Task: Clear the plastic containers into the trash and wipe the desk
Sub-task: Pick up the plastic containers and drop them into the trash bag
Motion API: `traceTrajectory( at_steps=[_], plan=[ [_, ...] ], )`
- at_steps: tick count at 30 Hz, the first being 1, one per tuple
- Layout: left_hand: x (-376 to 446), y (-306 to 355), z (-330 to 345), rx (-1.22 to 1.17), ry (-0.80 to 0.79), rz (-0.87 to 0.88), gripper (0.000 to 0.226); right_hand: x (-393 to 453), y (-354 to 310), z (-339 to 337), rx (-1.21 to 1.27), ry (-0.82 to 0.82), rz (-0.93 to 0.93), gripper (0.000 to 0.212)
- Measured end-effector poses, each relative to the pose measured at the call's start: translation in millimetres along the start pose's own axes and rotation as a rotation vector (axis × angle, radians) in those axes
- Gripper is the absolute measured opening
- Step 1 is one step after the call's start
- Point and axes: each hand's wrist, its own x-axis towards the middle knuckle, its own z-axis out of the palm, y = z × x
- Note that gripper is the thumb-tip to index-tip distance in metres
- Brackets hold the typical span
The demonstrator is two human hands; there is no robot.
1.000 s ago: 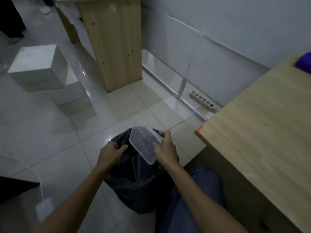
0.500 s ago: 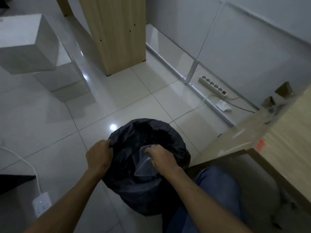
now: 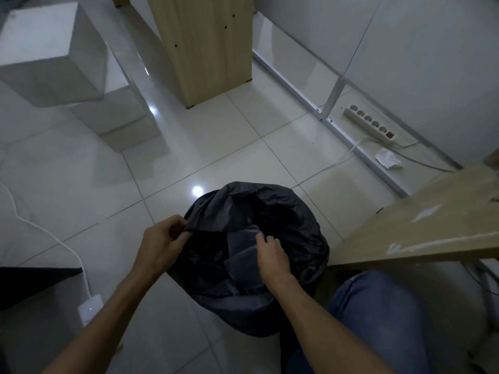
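Plastic container inside trash bag, right hand grasping it; left hand pinching rim.

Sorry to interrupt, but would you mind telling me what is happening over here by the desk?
A person is putting a clear plastic container into a black trash bag that stands on the tiled floor beside the wooden desk. The left hand pinches the bag's rim to hold it open, while the right hand is inside the opening, fingers on the container. The container is well down inside the bag. No wiping is visible.
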Motion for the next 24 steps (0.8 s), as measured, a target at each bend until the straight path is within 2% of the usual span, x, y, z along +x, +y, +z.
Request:
traceTrajectory(
  at_steps=[3, 6, 8, 12, 15, 17, 21, 24],
  plan=[
    [1, -3, 1, 0.031, -0.012, 0.006, 0.015, 4, -1, -1, 0.078, 0.049, -0.017, 0.036],
    [3, -6, 4, 0.076, -0.013, 0.012, 0.014, 3, -2, -3, 0.031, 0.071, 0.0, 0.049],
    [5, -9, 5, 0.103, -0.019, 0.018, 0.012, 6, 1, -2, 0.014, 0.02, 0.014, 0.055],
    [4, -8, 12, 0.149, -0.034, 0.017, 0.015, 13, 12, -4, 0.083, -0.164, 0.049, 0.049],
    [4, 2, 16, 0.196, -0.038, 0.004, 0.008, 6, 15, -12, 0.157, -0.22, 0.073, 0.071],
    [4, 10, 17, 0.259, -0.034, 0.005, 0.018, -1, 13, -21, 0.203, -0.176, 0.08, 0.077],
    [-2, 35, 15, 0.313, 0.034, 0.045, 0.035, -16, 4, -52, 0.286, 0.031, -0.006, 0.038],
    [-3, 67, 8, 0.317, -0.048, 0.104, 0.025, -34, -4, -84, 0.35, 0.106, -0.072, 0.026]
  ],
)
